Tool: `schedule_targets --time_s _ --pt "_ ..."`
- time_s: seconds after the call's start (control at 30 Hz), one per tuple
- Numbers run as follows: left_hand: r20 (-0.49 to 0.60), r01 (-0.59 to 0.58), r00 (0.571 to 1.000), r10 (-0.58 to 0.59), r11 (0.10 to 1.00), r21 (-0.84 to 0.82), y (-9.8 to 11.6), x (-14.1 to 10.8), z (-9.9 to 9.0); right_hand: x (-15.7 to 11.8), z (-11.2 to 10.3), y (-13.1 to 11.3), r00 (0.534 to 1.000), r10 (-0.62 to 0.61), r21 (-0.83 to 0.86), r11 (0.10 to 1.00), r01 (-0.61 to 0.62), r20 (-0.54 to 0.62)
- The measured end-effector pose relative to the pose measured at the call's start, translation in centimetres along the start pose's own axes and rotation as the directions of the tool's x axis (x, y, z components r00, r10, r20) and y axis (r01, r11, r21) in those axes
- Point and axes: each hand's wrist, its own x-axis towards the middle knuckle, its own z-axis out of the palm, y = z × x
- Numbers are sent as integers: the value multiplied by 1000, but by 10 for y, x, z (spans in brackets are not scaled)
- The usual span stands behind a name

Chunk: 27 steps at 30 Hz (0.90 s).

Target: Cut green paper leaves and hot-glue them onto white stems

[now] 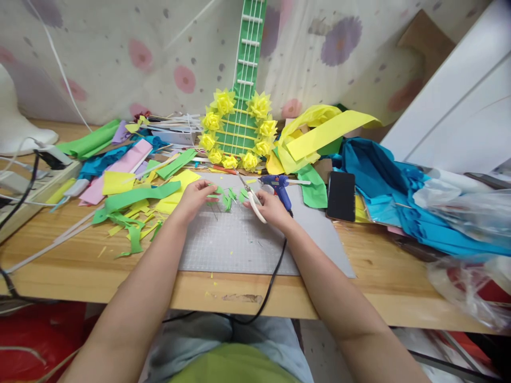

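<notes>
Scissors with pale handles are gripped in my right hand, blades pointing up and away to the left. My left hand has its fingers pinched on a small green paper piece. Between the two hands, more small green paper cuttings show above the grey cutting mat; whether they lie on it or are held, I cannot tell. A blue glue gun lies just beyond my right hand. Behind both hands stands a green paper guitar ringed with yellow paper flowers.
Green and yellow paper scraps cover the table's left side. A black phone lies right of the mat, beside crumpled blue paper. The glue gun's black cable crosses the mat and hangs over the front edge. A power strip sits far left.
</notes>
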Motion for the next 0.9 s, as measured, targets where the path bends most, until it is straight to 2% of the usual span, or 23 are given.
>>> schedule_targets --time_s 0.1,0.23,0.33,0.47,0.6,0.7,0.8,0.9 --pt "-43 14 999 -16 998 -62 -3 2 0 -1 3 -4 999 33 3 999 -33 -17" --pt "-91 -10 996 3 997 -77 -5 3 0 -3 1 -7 996 71 -94 993 -76 -53" --pt "-66 -7 998 3 997 -72 -6 2 0 -4 -2 -6 994 76 -124 989 -85 -76" --pt "-28 29 999 -31 998 -60 -8 2 -2 -5 -5 -7 990 32 -86 995 -44 -135" --pt "-91 57 994 -60 998 -37 -9 4 -2 -10 -13 -12 981 -66 -69 996 54 -180" --pt "-172 44 984 -51 998 -41 -11 5 -1 -15 -26 -20 974 -95 -119 990 71 -205" --pt "-211 21 977 -31 999 -47 -13 6 0 -21 -52 -28 955 -129 -116 988 101 -269" --pt "-221 0 975 -11 999 -47 -16 7 -1 -28 -91 -28 882 -182 -133 982 137 -434"
